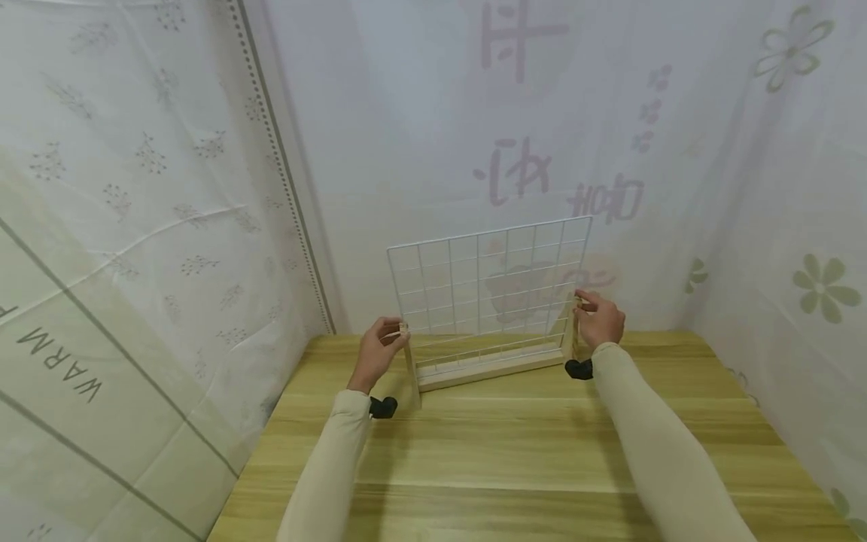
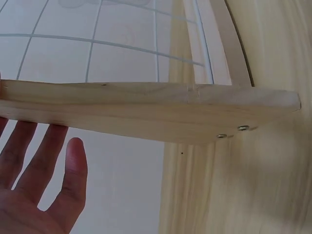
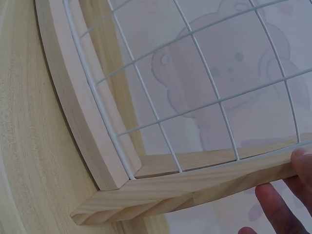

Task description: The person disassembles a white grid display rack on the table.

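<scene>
Your left hand [image 1: 376,352] and right hand [image 1: 600,319] pinch the wooden side posts of the upright wire grid rack [image 1: 489,280] at centre frame; uneven pulling could tip it onto the surface [image 1: 515,459].

Both arms wear long, close-fitting sleeves of a pale beige, smooth fabric with no print or seams showing; the left sleeve [image 1: 325,467] and the right sleeve [image 1: 660,452] each run down to the wrist and end there in a plain edge; the left hand [image 1: 378,355] and the right hand [image 1: 600,319] are bare, without gloves, rings or a watch; under each wrist sits a small, rounded black device, the left wrist unit [image 1: 383,407] and the right wrist unit [image 1: 579,369], matte and dark against the sleeve; the fingers [image 2: 34,161] show short, plain nails in the wrist views.
</scene>
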`<state>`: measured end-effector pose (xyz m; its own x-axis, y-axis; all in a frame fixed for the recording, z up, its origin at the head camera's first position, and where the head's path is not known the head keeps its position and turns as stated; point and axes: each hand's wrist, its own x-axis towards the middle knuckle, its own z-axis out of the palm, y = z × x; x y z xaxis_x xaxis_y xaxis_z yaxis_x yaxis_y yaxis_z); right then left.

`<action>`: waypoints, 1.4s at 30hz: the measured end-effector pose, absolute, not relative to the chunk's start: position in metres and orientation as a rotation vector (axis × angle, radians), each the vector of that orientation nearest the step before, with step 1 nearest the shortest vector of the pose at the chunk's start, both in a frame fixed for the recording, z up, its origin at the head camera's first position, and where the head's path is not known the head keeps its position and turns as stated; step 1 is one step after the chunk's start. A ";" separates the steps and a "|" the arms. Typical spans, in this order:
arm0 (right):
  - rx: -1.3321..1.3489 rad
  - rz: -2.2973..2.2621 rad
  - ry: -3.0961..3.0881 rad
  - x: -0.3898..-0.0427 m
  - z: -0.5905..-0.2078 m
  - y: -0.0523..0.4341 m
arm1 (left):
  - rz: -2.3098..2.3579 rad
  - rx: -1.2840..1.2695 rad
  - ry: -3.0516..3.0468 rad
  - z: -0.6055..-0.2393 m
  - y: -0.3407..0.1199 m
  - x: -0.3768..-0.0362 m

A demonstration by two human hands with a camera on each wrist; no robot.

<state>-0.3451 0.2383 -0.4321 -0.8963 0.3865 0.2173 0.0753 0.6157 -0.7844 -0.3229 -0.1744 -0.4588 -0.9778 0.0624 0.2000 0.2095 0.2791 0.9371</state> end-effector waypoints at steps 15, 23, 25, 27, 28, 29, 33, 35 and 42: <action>-0.364 1.185 -2.526 -0.356 -0.436 0.230 | -1.657 -0.324 -2.411 -0.469 -0.186 -0.295; -0.283 1.152 -2.559 -0.357 -0.435 0.225 | -1.625 -0.333 -2.419 -0.468 -0.191 -0.283; -0.260 1.151 -2.559 -0.358 -0.436 0.225 | -1.632 -0.331 -2.426 -0.465 -0.191 -0.279; -0.238 1.148 -2.557 -0.358 -0.436 0.224 | -1.637 -0.343 -2.435 -0.459 -0.190 -0.273; -0.231 1.143 -2.555 -0.358 -0.436 0.223 | -1.643 -0.347 -2.436 -0.455 -0.190 -0.270; -0.226 1.143 -2.553 -0.358 -0.437 0.223 | -1.647 -0.350 -2.436 -0.452 -0.189 -0.266; -0.189 1.143 -2.550 -0.358 -0.438 0.222 | -1.635 -0.354 -2.452 -0.442 -0.187 -0.255; -0.168 1.158 -2.551 -0.358 -0.439 0.222 | -1.639 -0.351 -2.447 -0.447 -0.188 -0.256; -0.110 1.182 -2.570 -0.359 -0.444 0.224 | -1.645 -0.335 -2.419 -0.474 -0.196 -0.269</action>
